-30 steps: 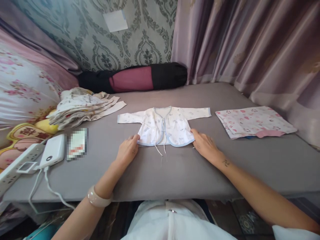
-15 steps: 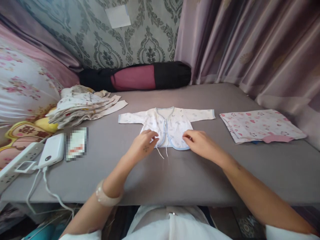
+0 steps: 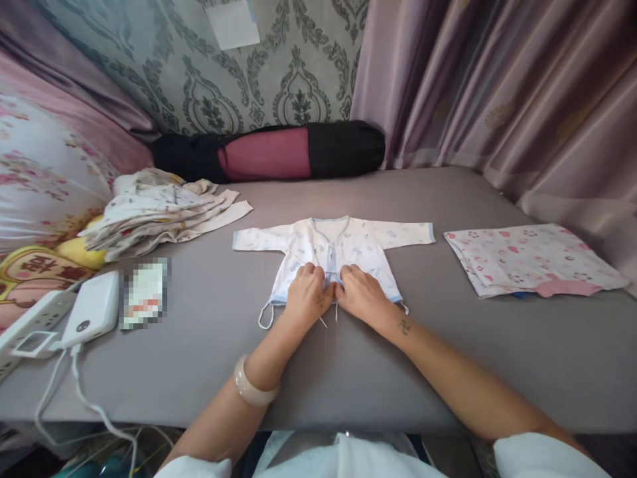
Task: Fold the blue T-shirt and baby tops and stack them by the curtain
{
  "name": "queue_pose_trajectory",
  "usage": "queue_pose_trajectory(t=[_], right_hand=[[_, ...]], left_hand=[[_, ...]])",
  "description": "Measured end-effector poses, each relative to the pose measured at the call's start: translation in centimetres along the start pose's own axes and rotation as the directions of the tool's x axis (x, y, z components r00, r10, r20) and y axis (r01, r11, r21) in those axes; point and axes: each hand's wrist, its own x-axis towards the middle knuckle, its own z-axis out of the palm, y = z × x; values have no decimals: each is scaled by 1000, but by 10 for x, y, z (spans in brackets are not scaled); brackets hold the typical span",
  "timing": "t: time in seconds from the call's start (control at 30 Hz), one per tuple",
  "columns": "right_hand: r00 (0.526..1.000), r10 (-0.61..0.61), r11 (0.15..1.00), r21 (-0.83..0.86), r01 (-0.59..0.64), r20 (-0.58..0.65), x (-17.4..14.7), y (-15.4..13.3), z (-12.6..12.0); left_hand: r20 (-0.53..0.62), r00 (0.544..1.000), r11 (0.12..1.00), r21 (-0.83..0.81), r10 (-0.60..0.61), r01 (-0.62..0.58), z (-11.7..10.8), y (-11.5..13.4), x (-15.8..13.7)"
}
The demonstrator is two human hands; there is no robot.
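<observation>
A small white baby shirt [image 3: 348,247] with a pale print and light blue edging lies flat, sleeves spread to both sides. My left hand [image 3: 309,292] is closed over its lower front, just left of the middle opening. Close beside it, my right hand [image 3: 361,292] has its fingers curled on the cloth to the right of the opening. The two thumbs nearly meet. White ties hang out below the hem, with a looped one [image 3: 266,316] at the lower left. Both hands cover part of the hem, and my fingertips are partly hidden.
A pile of clothes [image 3: 159,212] lies left, a folded pink-patterned cloth [image 3: 527,259] right. A white power bank [image 3: 94,305] with cables, a power strip [image 3: 34,325] and a blurred-out item [image 3: 145,293] are near left. A black and maroon roll [image 3: 269,153] lies along the wall.
Both hands have come inward from the shirt's lower sides to its middle opening. The lower body now spreads wider, with ties showing at both lower corners. The view has shifted slightly.
</observation>
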Motion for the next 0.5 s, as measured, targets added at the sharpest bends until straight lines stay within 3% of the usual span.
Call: queue_pose_trajectory(t=[0.17, 0.3, 0.4, 0.5], right_hand=[[1000, 1, 1000, 25, -1, 7, 4, 5, 2], [998, 38, 958, 282, -49, 42, 16, 22, 6], [991, 92, 819, 559, -133, 101, 24, 36, 7], [978, 111, 598, 774, -210, 179, 27, 42, 6]], left_hand=[[3, 998, 998, -2, 57, -57, 4, -1, -7], [-68, 994, 996, 27, 88, -87, 8, -4, -8], [-36, 995, 992, 92, 95, -91, 5, -3, -7], [26, 996, 987, 129, 90, -93, -1, 1, -8]])
